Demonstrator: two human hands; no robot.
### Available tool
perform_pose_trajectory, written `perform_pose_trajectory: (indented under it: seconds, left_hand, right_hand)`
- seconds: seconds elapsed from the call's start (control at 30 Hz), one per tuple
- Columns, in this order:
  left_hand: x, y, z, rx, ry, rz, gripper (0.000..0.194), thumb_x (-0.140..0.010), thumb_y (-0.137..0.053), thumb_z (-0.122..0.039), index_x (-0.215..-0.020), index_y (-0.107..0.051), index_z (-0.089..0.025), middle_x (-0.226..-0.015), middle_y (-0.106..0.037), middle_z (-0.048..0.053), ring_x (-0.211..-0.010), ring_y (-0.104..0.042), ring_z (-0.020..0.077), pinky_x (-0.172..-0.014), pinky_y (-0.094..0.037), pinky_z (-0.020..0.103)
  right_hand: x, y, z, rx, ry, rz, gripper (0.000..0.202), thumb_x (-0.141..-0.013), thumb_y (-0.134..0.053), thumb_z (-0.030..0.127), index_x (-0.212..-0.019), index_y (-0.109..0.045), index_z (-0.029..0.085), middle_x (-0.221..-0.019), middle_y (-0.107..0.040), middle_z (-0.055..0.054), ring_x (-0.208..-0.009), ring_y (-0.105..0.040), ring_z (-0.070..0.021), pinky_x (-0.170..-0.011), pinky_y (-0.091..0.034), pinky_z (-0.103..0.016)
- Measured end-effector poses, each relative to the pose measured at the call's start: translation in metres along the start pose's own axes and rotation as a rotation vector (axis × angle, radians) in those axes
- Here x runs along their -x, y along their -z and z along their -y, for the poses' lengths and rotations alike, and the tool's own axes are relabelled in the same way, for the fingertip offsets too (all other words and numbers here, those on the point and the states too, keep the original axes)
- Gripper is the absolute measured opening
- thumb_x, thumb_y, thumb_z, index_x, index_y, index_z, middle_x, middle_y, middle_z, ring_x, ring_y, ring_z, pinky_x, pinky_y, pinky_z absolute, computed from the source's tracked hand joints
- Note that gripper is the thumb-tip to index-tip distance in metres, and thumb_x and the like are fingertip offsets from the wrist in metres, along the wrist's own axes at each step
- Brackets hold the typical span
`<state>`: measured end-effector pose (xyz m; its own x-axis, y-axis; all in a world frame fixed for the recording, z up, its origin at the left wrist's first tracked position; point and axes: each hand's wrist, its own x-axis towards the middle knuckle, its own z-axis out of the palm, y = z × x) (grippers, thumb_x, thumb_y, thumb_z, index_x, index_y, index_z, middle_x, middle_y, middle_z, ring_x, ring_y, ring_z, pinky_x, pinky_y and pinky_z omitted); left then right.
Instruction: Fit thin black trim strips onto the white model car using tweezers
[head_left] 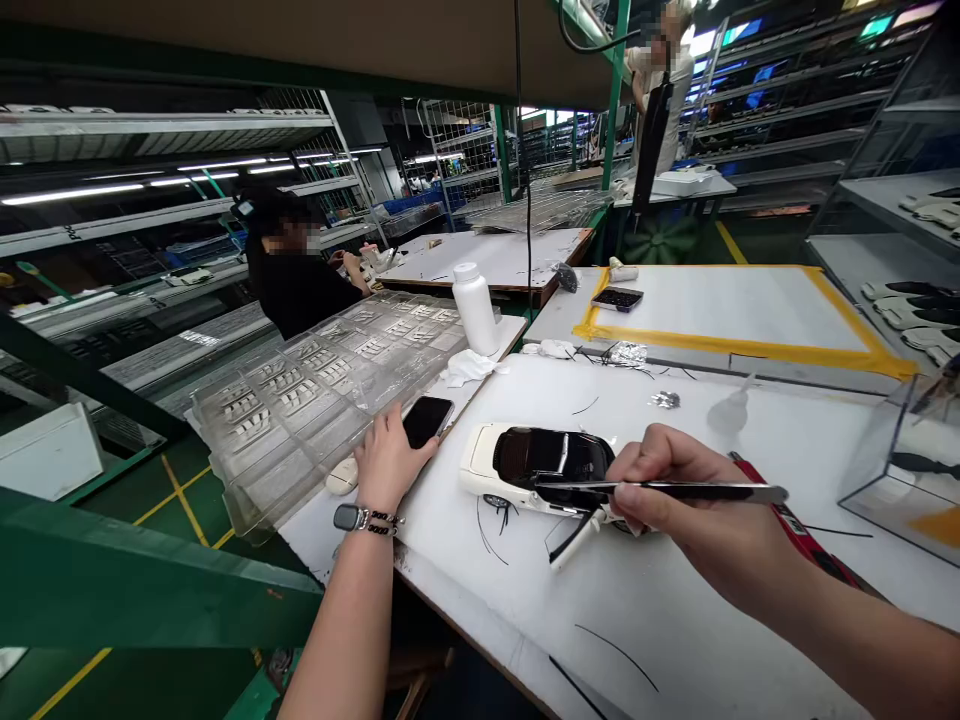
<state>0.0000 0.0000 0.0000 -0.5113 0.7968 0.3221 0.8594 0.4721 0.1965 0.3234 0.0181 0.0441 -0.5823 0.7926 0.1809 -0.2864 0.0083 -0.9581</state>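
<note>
Up front, head view only. My right hand (675,495) pinches a pair of tweezers (675,490), fingers pressed together around the shaft, tips pointing left over the roof of a model car (540,465). Car is white with a dark roof and sits on the white bench (675,620), just left of that hand; one door hangs open below my knuckles. Thin dark strands lie on the bench beside and in front of the car.

My left hand (386,460) rests flat near the bench edge, fingers loosely spread, fingertips touching a black phone (427,420). Bracelet on that wrist. Left of the hand, clear plastic trays (322,390) with moulded pockets overhang the bench.

Farther back: a white bottle (476,308) upright, a crumpled white cloth (469,368) at its foot, bits of foil (626,353). Clear box (892,460) at far right. Another person in black sits beyond the trays; one more stands at a far bench.
</note>
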Motion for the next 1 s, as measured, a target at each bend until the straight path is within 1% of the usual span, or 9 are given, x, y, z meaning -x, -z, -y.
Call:
perform_pose_trajectory:
  seconds: [0.07,0.13,0.23,0.27,0.33,0.4,0.5,0.67,1.0]
  left_hand:
    - [0.007,0.010,-0.010,0.080,-0.079,-0.043,0.056,-0.079,-0.059,-0.043,-0.127,-0.047,-0.018,-0.126,-0.052,0.014,-0.119,-0.047,0.0347,-0.099,-0.037,0.053]
    - [0.018,0.023,-0.025,0.294,-0.249,-0.047,0.036,-0.082,-0.059,-0.038,-0.115,-0.057,-0.022,-0.122,-0.054,0.009,-0.117,-0.049,0.0280,-0.101,-0.039,0.045]
    - [0.041,0.043,-0.053,0.660,-0.549,0.116,0.018,-0.083,-0.062,-0.030,-0.100,-0.065,-0.024,-0.116,-0.059,0.006,-0.111,-0.054,0.0225,-0.100,-0.042,0.039]
    - [0.049,0.048,-0.062,0.743,-0.639,0.183,0.016,-0.083,-0.063,-0.028,-0.098,-0.066,-0.024,-0.113,-0.060,0.006,-0.111,-0.054,0.0224,-0.100,-0.042,0.040]
    - [0.062,0.051,-0.077,0.847,-0.755,0.249,0.015,-0.083,-0.064,-0.024,-0.098,-0.067,-0.023,-0.107,-0.064,0.007,-0.110,-0.055,0.0233,-0.098,-0.044,0.041]
    - [0.069,0.049,-0.087,0.898,-0.768,0.236,0.014,-0.083,-0.064,-0.022,-0.097,-0.067,-0.022,-0.101,-0.065,0.008,-0.105,-0.057,0.0234,-0.094,-0.047,0.042]
    - [0.070,0.041,-0.092,0.906,-0.684,0.177,0.011,-0.083,-0.064,-0.022,-0.093,-0.067,-0.021,-0.094,-0.066,0.008,-0.093,-0.060,0.0215,-0.084,-0.050,0.038]
    - [0.065,0.030,-0.088,0.861,-0.716,0.090,0.005,-0.084,-0.063,-0.020,-0.083,-0.068,-0.021,-0.085,-0.065,0.005,-0.085,-0.059,0.0193,-0.079,-0.048,0.037]
    - [0.068,0.008,-0.084,0.934,-0.717,0.017,0.010,-0.083,-0.062,-0.013,-0.086,-0.067,-0.021,-0.082,-0.063,0.005,-0.082,-0.058,0.0179,-0.070,-0.050,0.032]
  right_hand:
    - [-0.001,0.000,0.001,-0.008,0.005,-0.010,0.022,-0.084,-0.067,0.026,-0.074,-0.048,0.021,-0.072,-0.057,0.002,-0.063,-0.048,-0.0107,-0.058,-0.040,-0.022]
    - [-0.002,0.000,0.003,-0.018,0.010,-0.032,0.023,-0.083,-0.068,0.025,-0.073,-0.048,0.021,-0.070,-0.056,0.002,-0.063,-0.048,-0.0108,-0.058,-0.040,-0.023]
    - [-0.005,0.001,0.004,-0.027,0.015,-0.055,0.023,-0.082,-0.068,0.025,-0.073,-0.048,0.021,-0.070,-0.056,0.001,-0.061,-0.047,-0.0107,-0.058,-0.039,-0.024]
    - [-0.005,0.002,0.004,-0.028,0.014,-0.056,0.023,-0.082,-0.068,0.026,-0.073,-0.048,0.021,-0.070,-0.057,0.001,-0.061,-0.047,-0.0107,-0.058,-0.039,-0.024]
    - [-0.006,0.002,0.005,-0.028,0.011,-0.053,0.022,-0.082,-0.068,0.026,-0.073,-0.049,0.021,-0.069,-0.057,0.001,-0.060,-0.047,-0.0107,-0.057,-0.038,-0.024]
    - [-0.005,0.002,0.005,-0.027,0.008,-0.052,0.022,-0.082,-0.068,0.025,-0.073,-0.049,0.021,-0.068,-0.056,0.002,-0.060,-0.047,-0.0107,-0.057,-0.038,-0.024]
    - [-0.005,0.001,0.007,-0.031,0.014,-0.045,0.022,-0.082,-0.067,0.024,-0.072,-0.048,0.020,-0.067,-0.055,0.002,-0.061,-0.047,-0.0110,-0.058,-0.037,-0.024]
    - [-0.005,0.000,0.008,-0.045,0.016,-0.040,0.022,-0.082,-0.067,0.025,-0.072,-0.048,0.021,-0.068,-0.056,0.002,-0.061,-0.047,-0.0111,-0.058,-0.038,-0.024]
    - [-0.006,0.003,0.012,0.036,0.036,-0.065,0.023,-0.082,-0.069,0.028,-0.072,-0.048,0.021,-0.068,-0.056,0.002,-0.061,-0.048,-0.0113,-0.055,-0.037,-0.024]
